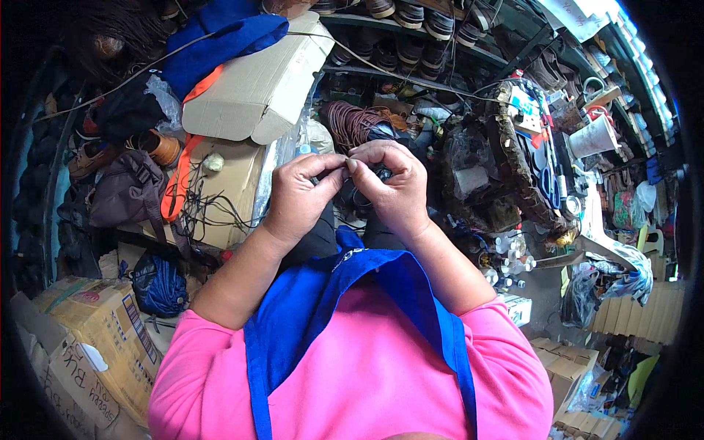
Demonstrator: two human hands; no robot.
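My left hand (302, 192) and my right hand (394, 183) meet in front of my chest, thumb and forefinger pinched on each side. Something small and dark sits between the fingertips, too tiny to name. Beneath my hands are my dark-clothed legs and the blue apron (323, 290). Just beyond the hands rests a coil of brown cord (353, 123). Left of my left hand, loose black cords (209, 209) trail over a cardboard sheet (238, 165), beside a pale ball of thread (213, 163).
Racks of shoes (411, 51) stand at the far side. To the right is a rough-edged stand with blue-handled scissors (546, 183) and a white cup (590, 137). Small bottles (510, 257) cluster below it. A cardboard box (103, 341) and a purple bag (128, 189) lie left.
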